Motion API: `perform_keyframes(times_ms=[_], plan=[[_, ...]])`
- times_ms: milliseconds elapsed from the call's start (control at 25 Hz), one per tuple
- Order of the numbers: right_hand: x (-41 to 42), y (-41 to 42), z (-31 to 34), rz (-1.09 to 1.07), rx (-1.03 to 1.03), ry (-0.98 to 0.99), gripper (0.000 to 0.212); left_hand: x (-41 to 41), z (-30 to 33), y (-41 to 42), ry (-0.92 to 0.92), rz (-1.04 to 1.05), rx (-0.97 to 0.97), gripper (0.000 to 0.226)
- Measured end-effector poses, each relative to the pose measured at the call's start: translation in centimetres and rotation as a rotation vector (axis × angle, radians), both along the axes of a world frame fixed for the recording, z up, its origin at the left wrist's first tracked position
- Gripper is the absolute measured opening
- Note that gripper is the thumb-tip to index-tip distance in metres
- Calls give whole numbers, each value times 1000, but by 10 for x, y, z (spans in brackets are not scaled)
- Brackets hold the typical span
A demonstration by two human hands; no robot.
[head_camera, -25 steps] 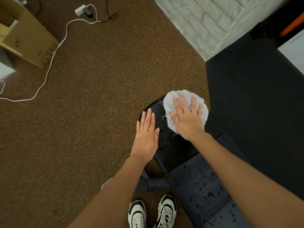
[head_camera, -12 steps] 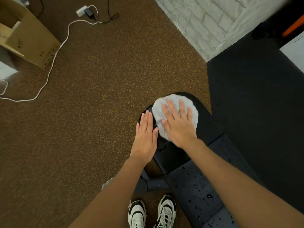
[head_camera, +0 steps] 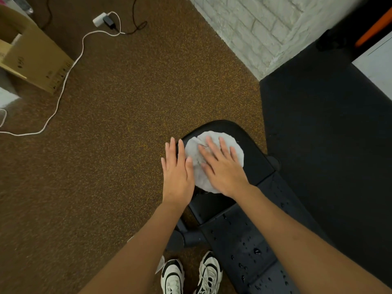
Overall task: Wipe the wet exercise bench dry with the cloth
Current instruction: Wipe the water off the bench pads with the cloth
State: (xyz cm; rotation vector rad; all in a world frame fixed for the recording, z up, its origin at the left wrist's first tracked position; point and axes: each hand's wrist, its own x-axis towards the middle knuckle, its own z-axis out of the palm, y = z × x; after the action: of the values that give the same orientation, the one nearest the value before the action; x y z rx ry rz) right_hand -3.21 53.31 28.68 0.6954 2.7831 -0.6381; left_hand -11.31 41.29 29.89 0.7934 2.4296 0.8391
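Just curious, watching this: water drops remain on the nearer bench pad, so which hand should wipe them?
The right hand: it already presses flat on the cloth, and the wet pad lies under that forearm. The left hand only rests at the bench's edge.

Soft, even indoor light — no glare, only faint shadows beneath the forearms. Wide-angle bending curves the frame's edges (the brick wall leans), and the corners go slightly soft.
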Motion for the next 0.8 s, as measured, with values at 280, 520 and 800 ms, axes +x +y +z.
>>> perform_keyframes(times_ms=[280, 520, 800], plan=[[89, 30, 2, -258, 30, 18, 52, 34, -23, 56, 399, -458, -267, 61], [95, 27, -11, -205, 110, -27, 61, 19, -42, 72, 521, -438, -327, 53], [90, 25, -9, -192, 174, -95, 65, 49, -35, 34, 508, -253, -371, 51]])
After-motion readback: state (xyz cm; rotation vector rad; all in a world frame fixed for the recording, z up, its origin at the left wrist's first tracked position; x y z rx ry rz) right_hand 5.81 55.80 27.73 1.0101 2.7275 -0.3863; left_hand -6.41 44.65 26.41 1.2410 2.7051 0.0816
